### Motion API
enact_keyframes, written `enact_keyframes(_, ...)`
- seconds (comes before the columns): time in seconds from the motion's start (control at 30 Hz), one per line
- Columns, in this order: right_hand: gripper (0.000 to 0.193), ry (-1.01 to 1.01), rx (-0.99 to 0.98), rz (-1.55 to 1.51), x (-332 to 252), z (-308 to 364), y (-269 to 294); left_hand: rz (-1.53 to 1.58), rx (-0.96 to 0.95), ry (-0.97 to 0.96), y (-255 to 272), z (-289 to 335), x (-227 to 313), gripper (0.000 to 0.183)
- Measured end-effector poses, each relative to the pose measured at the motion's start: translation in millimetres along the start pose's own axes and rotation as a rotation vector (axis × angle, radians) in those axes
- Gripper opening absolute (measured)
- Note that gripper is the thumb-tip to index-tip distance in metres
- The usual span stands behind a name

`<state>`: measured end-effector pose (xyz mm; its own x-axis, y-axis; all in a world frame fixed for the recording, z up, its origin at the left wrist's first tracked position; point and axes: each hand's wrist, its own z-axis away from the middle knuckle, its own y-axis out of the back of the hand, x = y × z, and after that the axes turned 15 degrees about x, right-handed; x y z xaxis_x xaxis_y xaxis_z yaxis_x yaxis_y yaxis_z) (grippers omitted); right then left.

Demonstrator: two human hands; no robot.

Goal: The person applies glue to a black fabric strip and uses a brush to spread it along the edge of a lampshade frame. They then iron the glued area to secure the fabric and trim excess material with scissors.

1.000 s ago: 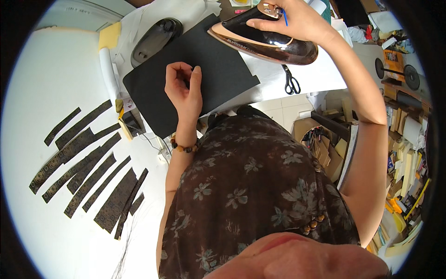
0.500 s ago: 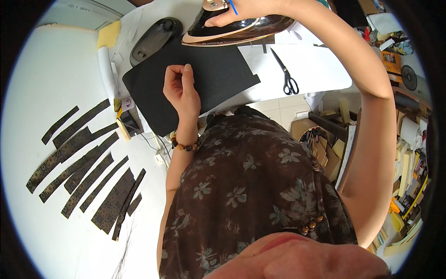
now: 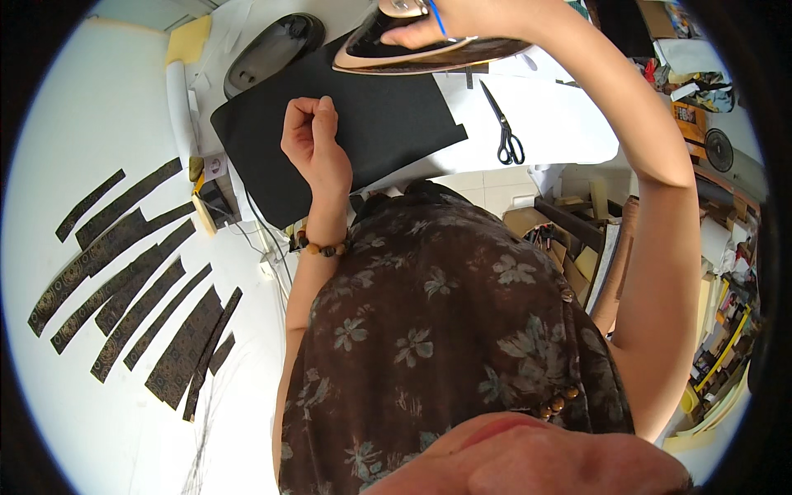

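Across the white table (image 3: 569,124) lies a black sheet (image 3: 396,115), which looks like cloth, with a small notch at its right corner. My right hand (image 3: 474,18) is closed round the handle of a dark clothes iron (image 3: 437,56) with a gold-coloured rim. The iron is over the far edge of the sheet; whether it touches the sheet I cannot tell. Above the sheet's middle is my left hand (image 3: 318,144), its fingers curled and thumb pressed to them; anything inside is hidden. Black-handled scissors (image 3: 505,132) lie on the table to the right of the sheet.
A dark oval iron rest (image 3: 272,54) stands at the far left of the sheet. Several patterned dark cloth strips (image 3: 132,280) lie on a white surface at left. Cables (image 3: 264,235) hang near the table's left edge. Piled boards and boxes (image 3: 569,239) crowd the right side.
The iron, in my right hand, has moved slightly right and away from me. My left hand stays curled over the sheet. The whole view has shifted a little.
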<state>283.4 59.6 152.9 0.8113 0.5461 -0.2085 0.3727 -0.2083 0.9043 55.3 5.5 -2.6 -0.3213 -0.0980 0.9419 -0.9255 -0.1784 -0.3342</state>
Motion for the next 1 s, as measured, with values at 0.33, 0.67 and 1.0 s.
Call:
enact_keyframes(0.33,0.040,-0.017,-0.145,0.068,-24,14,6,0.119,-0.003,0.000,1,-1,2,0.012)
enact_keyframes(0.67,0.035,-0.064,-0.181,0.003,-43,89,17,0.026,0.037,-0.020,5,-1,1,0.003)
enact_keyframes(1.0,0.030,-0.613,0.108,-0.147,-30,223,53,-0.549,-0.283,-0.458,-31,3,7,0.024)
